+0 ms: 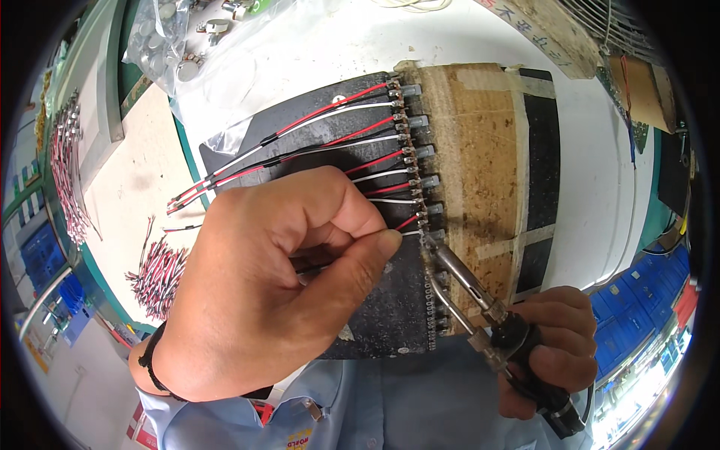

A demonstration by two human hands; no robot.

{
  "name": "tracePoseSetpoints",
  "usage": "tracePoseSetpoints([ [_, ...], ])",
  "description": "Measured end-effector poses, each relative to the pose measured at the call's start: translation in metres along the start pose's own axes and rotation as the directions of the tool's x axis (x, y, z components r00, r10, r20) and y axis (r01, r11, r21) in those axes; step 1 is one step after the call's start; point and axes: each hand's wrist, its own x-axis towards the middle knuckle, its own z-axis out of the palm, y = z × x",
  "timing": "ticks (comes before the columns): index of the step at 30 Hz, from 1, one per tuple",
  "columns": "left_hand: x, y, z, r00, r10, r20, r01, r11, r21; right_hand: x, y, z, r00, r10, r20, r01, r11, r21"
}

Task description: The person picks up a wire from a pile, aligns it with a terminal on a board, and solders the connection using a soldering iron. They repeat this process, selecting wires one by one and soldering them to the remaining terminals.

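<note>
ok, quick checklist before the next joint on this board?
1. Soldering iron with black handle in right hand, firm grip: ok.
2. Iron tip at the row of small grey components: ok.
3. Left hand pinching a thin wire beside the tip: ok.
4. Red and white wires lying flat on the black jig board: ok.
5. Joint wetted: cannot tell.
</note>
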Motion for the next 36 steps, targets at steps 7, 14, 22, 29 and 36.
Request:
tracePoseSetpoints([
  [7,-0.0006,0.0002,-0.0009,1.0,0.004,0.005,-0.004,1.0,0.014,-0.0014,0.0023,-0.0026,1.0,-0.014,0.021,0.014,1.0,0.008],
  [14,-0.0012,-0.0013,0.0006,1.0,0.012,-0.014,-0.012,1.0,0.004,-0.0007,0.0022,-0.0049,0.999,-0.02,0.032,0.02,1.0,-0.002],
  [22,-0.0022,0.0011,0.003,0.999,-0.039,-0.031,0.039,0.999,-0.008,-0.0031,-0.0013,-0.0017,1.0,0.007,0.001,-0.007,1.0,-0.008],
  [29,-0.0035,0.0019,0.0056,0.998,-0.036,-0.043,0.036,0.999,-0.008,-0.0039,0.0022,-0.0032,0.997,-0.031,-0.066,0.032,0.999,0.017],
  [36,-0.0054,0.0039,0.0082,0.998,-0.006,-0.055,0.01,0.997,0.072,-0.0008,0.0027,-0.0066,0.998,-0.057,-0.04,0.056,0.998,-0.023],
])
